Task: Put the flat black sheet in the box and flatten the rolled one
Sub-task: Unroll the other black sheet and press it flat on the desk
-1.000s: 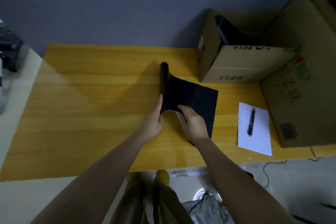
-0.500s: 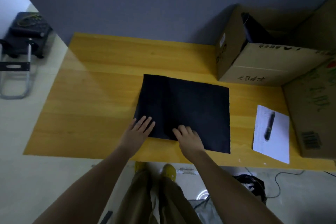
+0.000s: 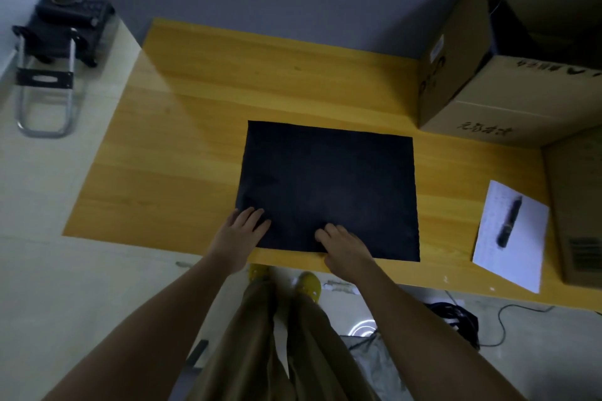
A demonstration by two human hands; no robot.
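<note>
The box (image 3: 508, 75) is running off the right edge, its inside too dark to read. A second carton (image 3: 576, 212) is being cut off at the right too. The pen (image 3: 508, 221) on the paper (image 3: 521, 257) is showing blurred. The writing on both is staying illegible.

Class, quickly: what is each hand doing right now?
Left hand: open, fingers resting flat on the black sheet.
Right hand: open, pressing the sheet's near edge; holding nothing.

My hands are pressing a matt black sheet (image 3: 329, 189), cloth-like and faintly textured, on a smooth, lightly glossy wooden table (image 3: 195, 127); plain brown cardboard boxes (image 3: 508, 101) and white paper (image 3: 514, 238) are sitting alongside.
</note>
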